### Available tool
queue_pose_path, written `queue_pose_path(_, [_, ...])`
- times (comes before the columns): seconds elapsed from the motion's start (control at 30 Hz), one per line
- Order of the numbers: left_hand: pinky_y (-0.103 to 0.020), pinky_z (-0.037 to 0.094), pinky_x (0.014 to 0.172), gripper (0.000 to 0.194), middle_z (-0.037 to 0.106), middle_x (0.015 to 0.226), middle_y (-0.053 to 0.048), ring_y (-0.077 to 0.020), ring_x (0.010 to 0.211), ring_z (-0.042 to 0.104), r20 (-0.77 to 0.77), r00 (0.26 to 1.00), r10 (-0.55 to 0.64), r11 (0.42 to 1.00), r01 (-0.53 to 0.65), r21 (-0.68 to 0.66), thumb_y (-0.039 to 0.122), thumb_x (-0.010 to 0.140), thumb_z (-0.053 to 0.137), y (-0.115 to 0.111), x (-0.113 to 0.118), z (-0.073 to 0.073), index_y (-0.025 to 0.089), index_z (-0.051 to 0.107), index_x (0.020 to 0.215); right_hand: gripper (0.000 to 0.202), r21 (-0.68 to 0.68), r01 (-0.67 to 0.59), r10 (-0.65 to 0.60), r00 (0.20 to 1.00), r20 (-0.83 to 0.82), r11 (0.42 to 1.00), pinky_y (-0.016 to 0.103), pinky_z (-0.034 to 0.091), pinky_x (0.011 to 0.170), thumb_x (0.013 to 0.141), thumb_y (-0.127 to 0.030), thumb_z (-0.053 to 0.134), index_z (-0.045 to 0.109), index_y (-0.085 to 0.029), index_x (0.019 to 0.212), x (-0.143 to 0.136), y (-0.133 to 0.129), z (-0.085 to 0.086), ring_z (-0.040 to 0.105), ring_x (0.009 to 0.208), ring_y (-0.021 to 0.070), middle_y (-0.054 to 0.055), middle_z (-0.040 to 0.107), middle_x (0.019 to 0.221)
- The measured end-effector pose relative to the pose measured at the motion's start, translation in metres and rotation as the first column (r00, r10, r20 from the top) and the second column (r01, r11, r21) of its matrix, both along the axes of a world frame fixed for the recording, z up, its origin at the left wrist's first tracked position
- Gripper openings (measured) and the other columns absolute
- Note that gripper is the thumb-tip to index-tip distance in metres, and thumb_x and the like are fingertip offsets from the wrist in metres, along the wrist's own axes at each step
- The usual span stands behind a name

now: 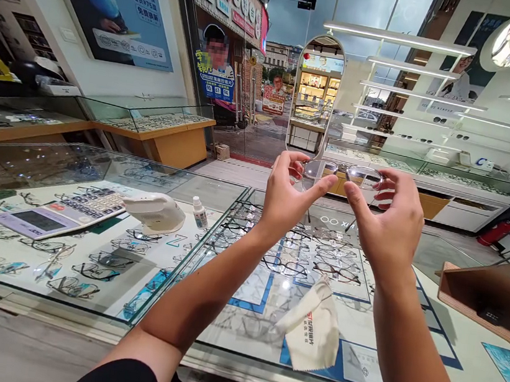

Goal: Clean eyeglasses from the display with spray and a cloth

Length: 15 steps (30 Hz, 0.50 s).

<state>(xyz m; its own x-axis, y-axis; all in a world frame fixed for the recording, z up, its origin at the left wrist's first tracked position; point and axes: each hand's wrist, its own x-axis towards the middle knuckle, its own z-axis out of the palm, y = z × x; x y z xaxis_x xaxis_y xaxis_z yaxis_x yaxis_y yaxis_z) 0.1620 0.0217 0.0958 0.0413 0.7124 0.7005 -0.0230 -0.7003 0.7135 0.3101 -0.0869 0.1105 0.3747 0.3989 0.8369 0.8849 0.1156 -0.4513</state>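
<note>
The glasses [364, 178] are held up in the air, above and beyond the pale cloth [311, 333], which lies crumpled on the glass-topped desk [231, 368]. The left hand [285, 192] grasps one outer side of the frame and the right hand [394, 222] the other, fingers curled behind and thumbs in front, close to the lower parts of the lenses. Whether either thumb presses on a lens, I cannot tell. The thin arms of the glasses slant down below the hands.

Beyond the cloth and to its left stands a small white bottle [200, 214]; farther left are a white plastic device [153, 212] and a calculator [57, 215]. A brown wooden piece [490, 297] is to the cloth's right. Rows of display glasses [336, 267] show under the glass, mostly beyond the cloth.

The held pair looks very light, with a slim frame that would likely flex or bend if squeezed or twisted. The lenses look smooth, slippery and easy to smudge or scratch, so the outer rims near the hinges, or the bridge, seem the better places to take hold, with a gentle, even pinch. The cloth looks soft and limp, easily picked up by a fold.
</note>
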Motion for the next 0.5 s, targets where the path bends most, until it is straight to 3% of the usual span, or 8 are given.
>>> queue_pose_path(0.5, [-0.035,0.049,0.085,0.059,0.061,0.110,-0.005,-0.0197,0.098,0.059,0.016,0.996,0.085,0.994,-0.085,0.064,0.053,0.076,0.095,-0.0041,-0.0028,0.0007,0.028,0.061,0.116,0.066,-0.044,-0.058,0.057,0.998,-0.019,0.997,0.042,0.052,0.077,0.092,-0.079,0.061,0.065,-0.024,0.127,0.0012,0.0018,-0.0018,0.069,0.086,0.0259,0.010,0.075,0.108])
